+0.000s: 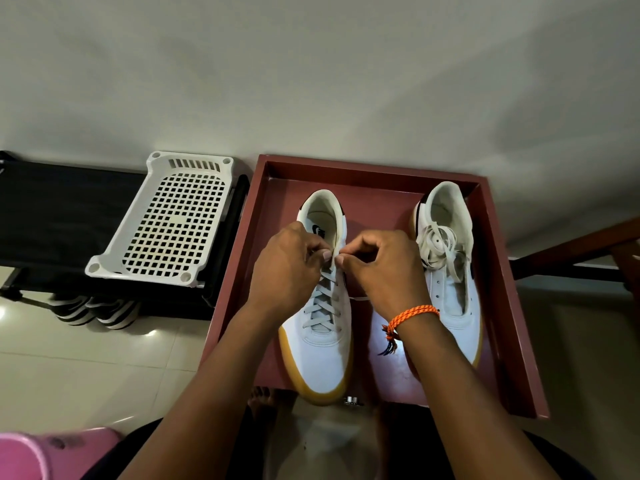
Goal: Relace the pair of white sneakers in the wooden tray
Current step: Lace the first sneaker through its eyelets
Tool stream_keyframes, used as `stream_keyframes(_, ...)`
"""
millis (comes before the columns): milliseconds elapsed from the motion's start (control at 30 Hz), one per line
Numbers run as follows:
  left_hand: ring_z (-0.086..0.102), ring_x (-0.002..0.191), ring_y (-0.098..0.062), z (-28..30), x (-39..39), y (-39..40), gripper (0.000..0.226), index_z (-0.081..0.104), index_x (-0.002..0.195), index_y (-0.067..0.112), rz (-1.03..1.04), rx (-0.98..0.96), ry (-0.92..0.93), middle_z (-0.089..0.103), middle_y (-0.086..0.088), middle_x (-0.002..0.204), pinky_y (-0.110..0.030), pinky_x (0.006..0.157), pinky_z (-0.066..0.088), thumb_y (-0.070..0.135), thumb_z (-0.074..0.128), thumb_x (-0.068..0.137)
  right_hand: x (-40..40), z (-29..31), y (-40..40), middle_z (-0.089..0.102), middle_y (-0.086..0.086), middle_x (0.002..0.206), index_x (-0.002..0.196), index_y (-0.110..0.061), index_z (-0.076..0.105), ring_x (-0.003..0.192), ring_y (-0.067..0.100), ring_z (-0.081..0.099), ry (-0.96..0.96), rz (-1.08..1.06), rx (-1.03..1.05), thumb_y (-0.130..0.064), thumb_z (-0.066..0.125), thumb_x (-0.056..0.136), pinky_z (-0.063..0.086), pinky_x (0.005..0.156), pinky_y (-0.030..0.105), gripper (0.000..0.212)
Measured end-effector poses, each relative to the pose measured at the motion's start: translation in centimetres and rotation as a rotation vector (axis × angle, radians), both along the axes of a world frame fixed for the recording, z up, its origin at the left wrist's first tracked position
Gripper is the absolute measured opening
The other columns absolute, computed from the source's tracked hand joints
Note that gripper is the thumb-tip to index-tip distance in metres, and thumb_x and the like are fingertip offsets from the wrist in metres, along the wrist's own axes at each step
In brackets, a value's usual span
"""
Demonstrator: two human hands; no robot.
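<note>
My left hand (pixel 287 268) and right hand (pixel 381 268) meet over the left sneaker (pixel 318 351), each with fingertips curled and pinching the lace (pixel 323 299) at the top eyelets, nearly touching each other. That lace is crisscrossed up most of the shoe. An orange bracelet (pixel 412 315) sits on my right wrist. The right sneaker (pixel 446 271) stands beside it, well apart, with its loose lace (pixel 438 245) bundled on the tongue. Both shoes rest in the wooden tray (pixel 505 306), heels pointing away from me. To the tray's left, a white plastic basket (pixel 173 220) lies on a black rack (pixel 52 209).
</note>
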State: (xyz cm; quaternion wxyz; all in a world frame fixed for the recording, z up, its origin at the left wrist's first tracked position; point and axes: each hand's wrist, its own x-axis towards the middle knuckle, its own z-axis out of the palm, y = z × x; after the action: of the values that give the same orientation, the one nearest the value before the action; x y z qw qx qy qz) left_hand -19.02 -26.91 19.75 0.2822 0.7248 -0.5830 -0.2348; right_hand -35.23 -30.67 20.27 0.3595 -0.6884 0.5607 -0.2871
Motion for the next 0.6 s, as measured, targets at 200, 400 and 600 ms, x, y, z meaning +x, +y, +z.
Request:
stream_keyframes(200, 0.063, 0.095, -0.011, 0.3, 0.2, 0.2, 0.015, 0.076, 0.100, 0.023, -0.083, 0.108, 0.079, 0.062, 0.008, 0.104, -0.046, 0.088, 0.058, 0.033, 0.066, 0.103, 0.0, -0.7, -0.1, 0.073, -0.010, 0.075, 0.079, -0.024, 0.071, 0.073, 0.008, 0.070, 0.064, 0.044, 0.015, -0.018, 0.077, 0.093, 0.060, 0.074, 0.041, 0.016)
stream_keyframes(400, 0.065, 0.103, -0.015, -0.1, 0.6, 0.4, 0.034, 0.069, 0.112, 0.030, -0.096, 0.158, 0.017, 0.064, 0.009, 0.116, -0.046, 0.088, 0.058, 0.057, 0.075, 0.091, 0.1, 0.1, 0.1, 0.070, -0.007, 0.086, 0.094, -0.020, 0.060, 0.076, 0.014, 0.067, 0.064, 0.100, -0.162, -0.012, 0.060, 0.104, 0.055, 0.069, 0.039, 0.012)
stream_keyframes(600, 0.071, 0.092, -0.011, 0.0, 1.2, 0.6, 0.047, 0.062, 0.097, 0.038, -0.088, 0.161, 0.074, 0.072, 0.015, 0.096, -0.049, 0.082, 0.062, 0.078, 0.062, 0.072, 0.0, 2.5, -0.3, 0.071, 0.002, 0.079, 0.099, -0.010, 0.048, 0.052, 0.020, 0.055, -0.484, 0.285, 0.141, -0.008, 0.045, 0.112, 0.042, 0.047, 0.026, 0.014)
